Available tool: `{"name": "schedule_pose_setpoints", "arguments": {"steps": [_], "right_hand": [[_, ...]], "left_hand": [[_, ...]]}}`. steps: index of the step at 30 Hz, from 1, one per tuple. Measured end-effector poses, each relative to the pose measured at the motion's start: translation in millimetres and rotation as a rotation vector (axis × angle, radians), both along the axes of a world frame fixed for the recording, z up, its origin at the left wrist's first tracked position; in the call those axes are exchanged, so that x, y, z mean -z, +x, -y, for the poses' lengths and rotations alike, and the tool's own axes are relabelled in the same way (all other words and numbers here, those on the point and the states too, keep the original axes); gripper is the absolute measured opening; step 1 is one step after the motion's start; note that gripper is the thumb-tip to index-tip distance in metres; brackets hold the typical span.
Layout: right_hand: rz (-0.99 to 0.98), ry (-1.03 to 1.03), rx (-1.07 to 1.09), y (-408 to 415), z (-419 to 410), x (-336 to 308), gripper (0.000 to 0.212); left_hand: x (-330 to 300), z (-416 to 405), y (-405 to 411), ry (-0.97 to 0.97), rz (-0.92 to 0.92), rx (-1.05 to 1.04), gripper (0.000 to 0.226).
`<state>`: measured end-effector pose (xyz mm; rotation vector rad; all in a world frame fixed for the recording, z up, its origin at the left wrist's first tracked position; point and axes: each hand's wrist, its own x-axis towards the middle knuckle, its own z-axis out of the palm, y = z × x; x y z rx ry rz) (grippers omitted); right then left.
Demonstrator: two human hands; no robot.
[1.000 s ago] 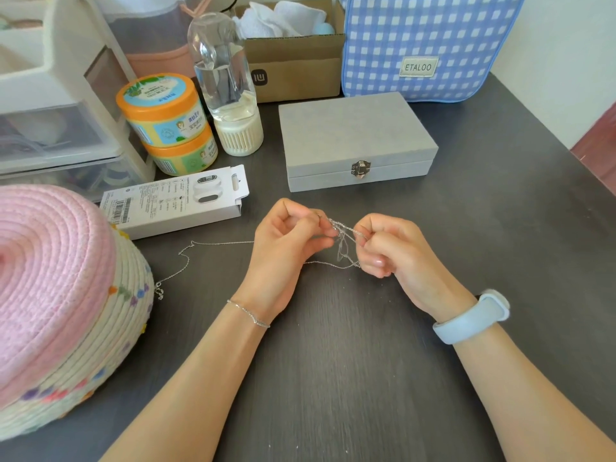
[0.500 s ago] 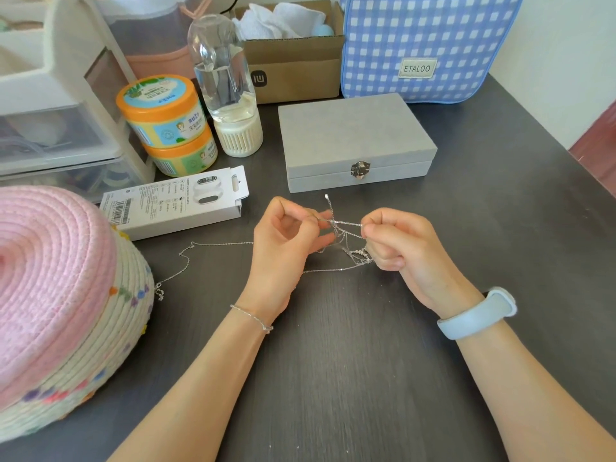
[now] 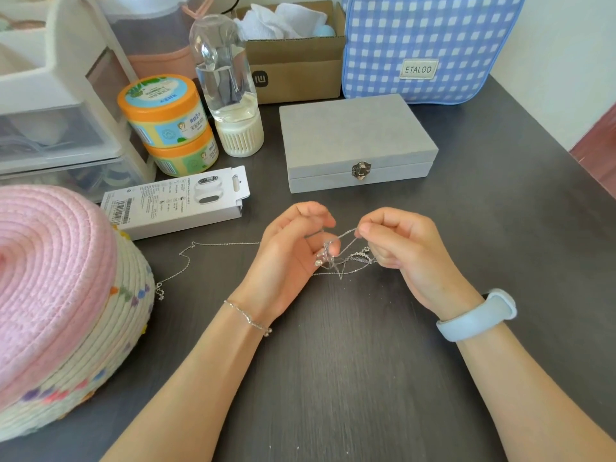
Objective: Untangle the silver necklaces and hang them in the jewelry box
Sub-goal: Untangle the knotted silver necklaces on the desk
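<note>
A knot of thin silver necklaces (image 3: 343, 258) hangs between my two hands just above the dark table. My left hand (image 3: 293, 251) holds part of the tangle in its curled fingers. My right hand (image 3: 400, 248) pinches a strand between thumb and forefinger and keeps it taut. One loose chain (image 3: 186, 258) trails left across the table toward the basket. The grey jewelry box (image 3: 353, 138) lies shut and latched a little beyond my hands.
A pink and cream woven basket (image 3: 60, 301) fills the left side. A white carton (image 3: 176, 201), two orange-lidded tubs (image 3: 166, 121), a clear bottle (image 3: 230, 85), a drawer unit (image 3: 50, 111), a cardboard box (image 3: 293, 61) and a blue checked bag (image 3: 426, 45) line the back.
My hands have drawn slightly apart and the tangle has loosened between them. The upright chain end seen half a second ago has dropped.
</note>
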<state>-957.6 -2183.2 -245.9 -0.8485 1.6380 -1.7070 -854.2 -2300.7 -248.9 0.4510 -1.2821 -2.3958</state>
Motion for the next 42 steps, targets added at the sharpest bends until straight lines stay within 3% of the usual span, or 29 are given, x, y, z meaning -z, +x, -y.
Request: {"name": "schedule_pose_setpoints", "arguments": {"steps": [3,7,12,16,21,26,34,39,42], "right_hand": [[-0.083,0.011,0.000,3,0,1,0.010],[-0.265,0.023,0.005,9,1,5,0.015],[-0.418,0.035,0.057,10,2,12,0.011],[-0.528,0.069,0.092,7,4,18,0.008],[-0.445,-0.005,0.107,5,4,18,0.019],[-0.500,0.029,0.097,5,5,16,0.024],[-0.332,0.104,-0.008,9,5,11,0.011],[-0.257,0.100,0.011,9,5,7,0.023],[-0.133,0.053,0.048,7,5,5,0.018]], "left_hand": [[0,0,2,-0.135,0.053,0.077,0.020],[-1,1,5,-0.484,0.170,0.104,0.004],[0,5,7,-0.614,0.205,0.120,0.014],[1,5,7,-0.546,0.181,0.140,0.014],[2,6,7,-0.435,0.150,0.116,0.016],[4,6,7,-0.369,0.100,0.106,0.010],[1,5,7,-0.195,0.023,0.087,0.013],[3,4,5,-0.182,0.021,0.044,0.016],[4,5,5,-0.137,0.025,0.041,0.017]]}}
